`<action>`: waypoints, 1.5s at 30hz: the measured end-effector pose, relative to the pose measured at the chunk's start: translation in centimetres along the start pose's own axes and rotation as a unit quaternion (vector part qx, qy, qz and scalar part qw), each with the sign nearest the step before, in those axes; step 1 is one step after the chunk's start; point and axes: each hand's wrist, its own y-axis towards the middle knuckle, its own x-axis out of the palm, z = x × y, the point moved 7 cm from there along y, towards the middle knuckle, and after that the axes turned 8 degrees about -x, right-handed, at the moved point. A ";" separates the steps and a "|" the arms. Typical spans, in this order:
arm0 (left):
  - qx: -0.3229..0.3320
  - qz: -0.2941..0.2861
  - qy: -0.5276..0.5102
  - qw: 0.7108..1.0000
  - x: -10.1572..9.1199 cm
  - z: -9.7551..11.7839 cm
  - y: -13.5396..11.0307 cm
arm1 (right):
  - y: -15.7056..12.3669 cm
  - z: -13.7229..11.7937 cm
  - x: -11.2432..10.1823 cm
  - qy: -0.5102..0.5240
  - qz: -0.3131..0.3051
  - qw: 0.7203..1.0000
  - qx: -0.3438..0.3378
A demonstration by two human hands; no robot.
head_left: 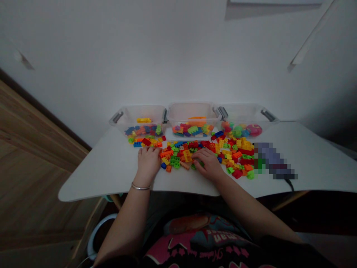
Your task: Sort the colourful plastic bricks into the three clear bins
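A heap of small plastic building bricks in red, yellow, orange, green and blue is spread across the white table. My left hand, with a bracelet at the wrist, rests palm down at the heap's left edge, fingers curled loosely beside an orange brick. My right hand lies on the bricks near the middle, its fingers bent down over a green brick. Whether either hand grips a brick is hidden.
Three clear plastic tubs stand in a row against the wall: the left tub, the middle tub and the right tub, each holding coloured bricks. A blurred object with a cable lies at the right. A wooden door is at the left.
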 end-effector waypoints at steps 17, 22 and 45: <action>-0.037 0.009 -0.034 0.999 0.4 -1.0 1.0 | 0.1 0.0 -0.3 -0.010 0.020 1.000 -0.001; -0.009 0.034 -0.108 0.994 -0.4 -1.8 2.0 | 0.2 -0.1 -0.3 -0.011 0.021 1.000 0.004; -0.101 0.152 -0.172 0.968 -4.9 -4.5 10.5 | 0.2 -0.2 0.1 -0.013 0.013 1.000 -0.015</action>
